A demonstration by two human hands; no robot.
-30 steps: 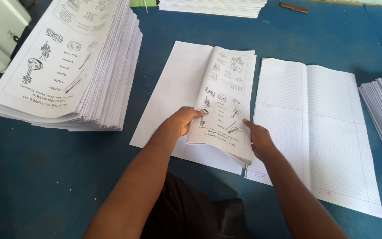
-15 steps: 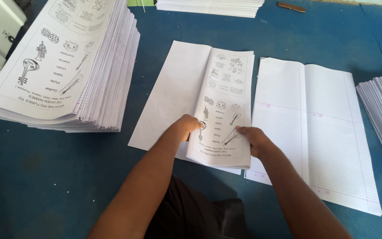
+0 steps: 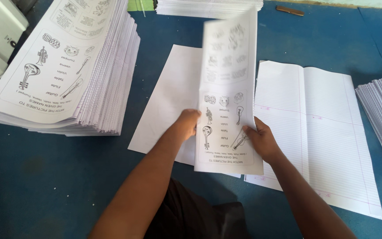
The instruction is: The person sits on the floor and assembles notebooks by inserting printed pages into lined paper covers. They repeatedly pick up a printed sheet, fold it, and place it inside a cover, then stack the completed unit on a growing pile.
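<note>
Gripping hands (image 3: 226, 132) at printed sheet's (image 3: 228, 79) lower side edges.

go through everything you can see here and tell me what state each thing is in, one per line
Printed worksheet with instrument drawings: lifted, far end blurred.
Left hand: gripping its left edge.
Right hand: gripping its right edge.
Blank white sheet: flat on blue table.
Ruled paper: lying open.
Tall worksheet stack: piled, edges uneven.

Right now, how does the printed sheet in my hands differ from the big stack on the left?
The printed sheet is a single folded piece raised off the table in both hands; the stack is a tall pile lying flat, untouched. The sheet looks blurred; the stack is sharp. Both show the same instrument drawings.
</note>
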